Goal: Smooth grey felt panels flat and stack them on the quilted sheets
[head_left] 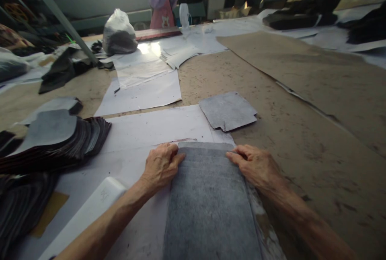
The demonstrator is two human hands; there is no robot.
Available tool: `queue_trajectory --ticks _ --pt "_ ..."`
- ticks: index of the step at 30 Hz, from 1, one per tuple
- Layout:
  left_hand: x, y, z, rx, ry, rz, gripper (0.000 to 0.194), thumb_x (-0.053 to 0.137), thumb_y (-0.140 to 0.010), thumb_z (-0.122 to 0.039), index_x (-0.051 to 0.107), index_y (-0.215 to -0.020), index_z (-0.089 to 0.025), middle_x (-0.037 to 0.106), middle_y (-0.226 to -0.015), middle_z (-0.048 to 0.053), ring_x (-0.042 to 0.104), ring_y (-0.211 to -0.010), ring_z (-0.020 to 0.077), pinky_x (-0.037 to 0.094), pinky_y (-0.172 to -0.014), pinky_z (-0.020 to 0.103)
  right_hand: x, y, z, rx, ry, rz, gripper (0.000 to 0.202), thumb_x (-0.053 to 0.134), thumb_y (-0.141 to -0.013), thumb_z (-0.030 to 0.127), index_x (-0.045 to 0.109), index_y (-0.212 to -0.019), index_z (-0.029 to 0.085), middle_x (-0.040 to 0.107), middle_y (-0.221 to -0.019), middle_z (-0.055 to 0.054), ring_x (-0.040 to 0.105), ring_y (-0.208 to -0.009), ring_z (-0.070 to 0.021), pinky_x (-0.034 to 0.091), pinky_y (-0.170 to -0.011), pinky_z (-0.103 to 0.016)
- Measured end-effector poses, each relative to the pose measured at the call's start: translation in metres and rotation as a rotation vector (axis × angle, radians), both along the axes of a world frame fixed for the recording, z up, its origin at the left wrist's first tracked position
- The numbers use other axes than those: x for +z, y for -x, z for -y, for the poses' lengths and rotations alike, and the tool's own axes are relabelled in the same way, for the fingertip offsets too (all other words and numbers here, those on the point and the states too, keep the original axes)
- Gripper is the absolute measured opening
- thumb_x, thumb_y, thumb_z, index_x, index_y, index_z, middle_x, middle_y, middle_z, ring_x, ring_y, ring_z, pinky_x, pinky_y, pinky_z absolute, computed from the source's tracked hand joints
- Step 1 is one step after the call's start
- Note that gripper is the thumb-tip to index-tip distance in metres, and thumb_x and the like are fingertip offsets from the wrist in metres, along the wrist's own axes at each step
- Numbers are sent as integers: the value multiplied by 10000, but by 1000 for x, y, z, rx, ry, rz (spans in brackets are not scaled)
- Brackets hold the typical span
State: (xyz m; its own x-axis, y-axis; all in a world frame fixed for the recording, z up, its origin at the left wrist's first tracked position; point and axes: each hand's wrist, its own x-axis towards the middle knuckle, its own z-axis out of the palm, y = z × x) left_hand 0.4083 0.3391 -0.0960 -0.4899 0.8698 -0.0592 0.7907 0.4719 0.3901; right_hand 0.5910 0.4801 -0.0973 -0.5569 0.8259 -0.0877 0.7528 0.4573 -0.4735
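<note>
A long stack of overlapping grey fabric pieces (pixel 211 207) lies in front of me, its far edges stepped one behind another. At the far left corner, my left hand (pixel 163 164) pinches the edge of a piece between thumb and curled fingers. Opposite it, my right hand (pixel 256 165) grips the far right corner in the same way. Just beyond the stack rests a separate grey piece (pixel 227 110) with notched corners. White paper (pixel 144 133) spreads beneath the work.
Fanned piles of dark-edged grey pieces (pixel 57 131) stand at the left, near a long white block (pixel 87 215). A filled plastic bag (pixel 119 33) and loose paper sheets (pixel 144 95) lie farther back. Across the table is a person in a pink apron (pixel 163 15).
</note>
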Motion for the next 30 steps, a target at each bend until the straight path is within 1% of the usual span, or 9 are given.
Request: queue_trajectory --ticks 4,9,14,20,23,25,27,28,30 --pt "-3 -1 -1 22 -9 13 225 502 -773 -253 404 -579 -194 483 -642 -22 473 -686 153 322 -641 251 -4 2 2 -29 -41 10 186 536 -721 343 583 -607 203 595 -696 3 519 -685 -165 315 -570 -253" --pt "-1 -4 -3 41 -16 6 164 501 -759 -237 449 -610 -196 499 -658 -15 476 -693 157 319 -652 256 -4 5 3 -13 -78 20 201 538 -720 319 538 -562 195 565 -650 7 504 -673 -156 310 -575 -249" --pt "1 -6 -3 40 -25 3 152 496 -746 -211 460 -600 -195 501 -649 -16 479 -686 154 321 -647 254 -3 5 4 -20 -108 41 191 551 -716 302 536 -559 194 560 -635 14 499 -638 -147 299 -545 -242" --pt "-3 -8 -4 49 -64 -16 149 511 -734 -198 454 -596 -195 498 -637 -18 484 -687 165 336 -665 272 -5 8 10 -47 -187 51 162 560 -714 289 560 -582 197 579 -650 -3 515 -646 -162 300 -538 -255" --pt "-6 -10 1 114 -117 -36 44 530 -736 -207 496 -711 -195 528 -716 -3 497 -722 177 353 -680 287 -7 4 14 -88 -286 6 120 578 -705 307 587 -667 194 596 -683 -24 531 -681 -188 321 -542 -268" --pt "-7 -12 8 131 -207 -68 118 546 -746 -225 515 -854 -190 551 -832 22 505 -796 191 365 -715 304 -8 -3 18 -72 -418 -112 114 587 -704 298 588 -721 186 608 -702 -26 538 -697 -191 362 -566 -275" --pt "-7 -13 16 51 -293 -109 208 565 -749 -247 509 -943 -198 560 -932 37 500 -874 207 360 -763 331 -9 -12 22 12 -516 -250 94 585 -716 271 586 -747 183 617 -723 -18 547 -717 -180 399 -592 -270" --pt "-7 -14 20 -9 -310 -127 219 573 -749 -256 510 -953 -206 567 -951 36 497 -894 215 353 -778 346 -8 -16 24 67 -517 -284 80 587 -718 256 590 -758 187 620 -737 -12 553 -738 -176 408 -597 -263" --pt "-6 -15 26 -102 -271 -128 207 583 -749 -262 516 -939 -216 582 -947 28 498 -894 221 342 -776 362 -6 -22 27 143 -446 -261 105 622 -689 236 598 -786 202 623 -765 5 564 -771 -171 414 -584 -251"
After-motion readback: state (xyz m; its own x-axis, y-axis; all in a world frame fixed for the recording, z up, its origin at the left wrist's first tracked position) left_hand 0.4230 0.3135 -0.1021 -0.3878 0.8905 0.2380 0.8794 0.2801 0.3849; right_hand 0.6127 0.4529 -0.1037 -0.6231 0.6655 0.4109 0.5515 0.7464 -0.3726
